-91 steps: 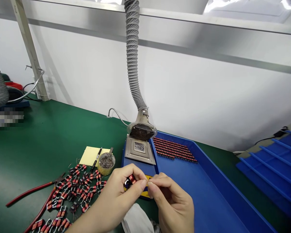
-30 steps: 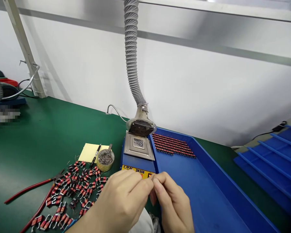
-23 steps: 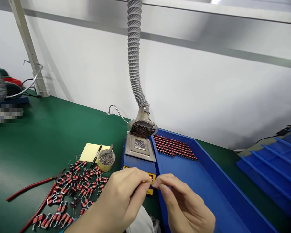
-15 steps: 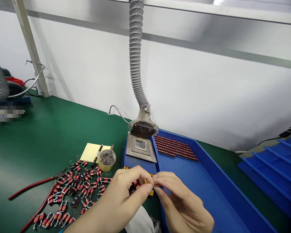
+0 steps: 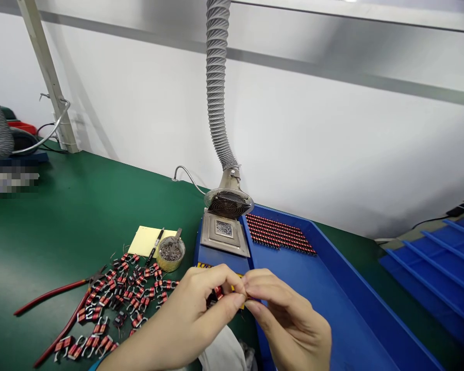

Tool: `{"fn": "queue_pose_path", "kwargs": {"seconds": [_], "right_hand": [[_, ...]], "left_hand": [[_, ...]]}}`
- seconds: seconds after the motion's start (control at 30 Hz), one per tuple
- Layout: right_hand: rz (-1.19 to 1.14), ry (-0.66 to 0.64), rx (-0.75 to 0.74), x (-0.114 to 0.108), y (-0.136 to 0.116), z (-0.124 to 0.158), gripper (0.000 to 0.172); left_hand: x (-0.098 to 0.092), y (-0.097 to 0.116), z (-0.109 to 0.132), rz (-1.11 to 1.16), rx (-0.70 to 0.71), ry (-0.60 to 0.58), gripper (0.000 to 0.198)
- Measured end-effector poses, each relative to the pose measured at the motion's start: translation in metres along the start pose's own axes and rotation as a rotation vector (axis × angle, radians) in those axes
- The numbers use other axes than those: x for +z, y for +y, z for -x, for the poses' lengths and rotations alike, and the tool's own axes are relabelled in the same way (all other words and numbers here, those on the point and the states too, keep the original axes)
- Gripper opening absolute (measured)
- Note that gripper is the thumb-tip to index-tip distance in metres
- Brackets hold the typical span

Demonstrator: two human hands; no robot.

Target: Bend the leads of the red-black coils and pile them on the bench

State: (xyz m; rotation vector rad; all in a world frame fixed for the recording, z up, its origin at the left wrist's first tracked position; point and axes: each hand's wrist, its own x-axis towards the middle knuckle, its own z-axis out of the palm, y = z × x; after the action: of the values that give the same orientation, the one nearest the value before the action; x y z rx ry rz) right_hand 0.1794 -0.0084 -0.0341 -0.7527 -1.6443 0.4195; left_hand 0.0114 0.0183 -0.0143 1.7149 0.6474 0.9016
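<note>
My left hand (image 5: 206, 301) is closed, with a small red-and-black wire-wound coil (image 5: 218, 292) showing between its curled fingers and thumb. Most of that coil is hidden by the fingers. My right hand (image 5: 288, 314) meets it fingertip to fingertip, thumb and forefinger pinched on what looks like the coil's thin wire end. Left of my hands, a loose heap of similar coils (image 5: 129, 293) with bare metal ends and fine wires lies on the green bench (image 5: 81, 206). Red-handled pliers (image 5: 58, 298) lie along the heap's left side.
A solder pot (image 5: 210, 234) with a metal top plate sits beneath an extractor hood (image 5: 228, 202) on a ribbed hose. Right of it, a blue tray (image 5: 294, 278) holds neat rows of coils (image 5: 278, 232). A tub of grey bits (image 5: 171, 255), a pen (image 5: 154, 246) and yellow paper (image 5: 143, 240) lie left.
My right hand has shifted slightly left and turned a little, its fingertips still against those of my left hand. The left hand has barely moved.
</note>
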Motion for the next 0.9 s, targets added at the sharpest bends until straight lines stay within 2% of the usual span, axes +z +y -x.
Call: {"fn": "queue_pose_path", "kwargs": {"seconds": [0.1, 0.17, 0.2, 0.27, 0.33, 0.37, 0.43, 0.47, 0.57, 0.67, 0.73, 0.77, 0.83, 0.9], "right_hand": [[0.076, 0.001, -0.080, 0.000, -0.001, 0.001, 0.029], [0.190, -0.002, -0.132, 0.001, -0.004, 0.002, 0.029], [0.242, -0.007, -0.107, 0.002, -0.005, 0.003, 0.025], [0.244, 0.004, 0.044, 0.005, -0.008, 0.004, 0.017], [0.028, 0.017, 0.283, 0.008, -0.010, 0.005, 0.028], [-0.132, 0.020, 0.387, 0.009, -0.010, 0.005, 0.034], [-0.365, 0.021, 0.469, 0.009, -0.009, 0.005, 0.040], [-0.375, 0.036, 0.448, 0.009, -0.008, 0.005, 0.038], [-0.103, 0.119, 0.200, 0.007, -0.005, 0.005, 0.008], [0.137, 0.120, -0.054, 0.007, -0.002, 0.005, 0.032], [0.247, 0.110, -0.144, 0.009, -0.002, 0.004, 0.034], [0.269, 0.108, -0.121, 0.010, -0.003, 0.004, 0.028], [0.153, 0.078, 0.075, 0.012, -0.006, 0.002, 0.017], [-0.168, 0.021, 0.355, 0.013, -0.008, 0.001, 0.033]], "left_hand": [[0.001, -0.001, 0.000, -0.069, 0.035, 0.019, 0.018], [0.003, -0.003, 0.000, -0.187, 0.150, 0.069, 0.018], [0.005, -0.005, 0.000, -0.283, 0.249, 0.102, 0.019], [0.009, -0.009, 0.000, -0.540, 0.480, 0.193, 0.024], [0.012, -0.012, -0.001, -0.775, 0.653, 0.288, 0.030], [0.012, -0.013, -0.001, -0.834, 0.689, 0.323, 0.031], [0.012, -0.011, 0.000, -0.795, 0.674, 0.340, 0.029], [0.011, -0.009, 0.000, -0.715, 0.631, 0.323, 0.027], [0.006, -0.002, 0.001, -0.438, 0.439, 0.249, 0.019], [0.005, 0.001, 0.001, -0.343, 0.326, 0.205, 0.016], [0.007, -0.001, 0.000, -0.422, 0.378, 0.210, 0.018], [0.008, -0.004, 0.000, -0.505, 0.442, 0.230, 0.020], [0.011, -0.008, -0.001, -0.713, 0.583, 0.286, 0.025], [0.013, -0.011, 0.000, -0.852, 0.662, 0.323, 0.029]]}}
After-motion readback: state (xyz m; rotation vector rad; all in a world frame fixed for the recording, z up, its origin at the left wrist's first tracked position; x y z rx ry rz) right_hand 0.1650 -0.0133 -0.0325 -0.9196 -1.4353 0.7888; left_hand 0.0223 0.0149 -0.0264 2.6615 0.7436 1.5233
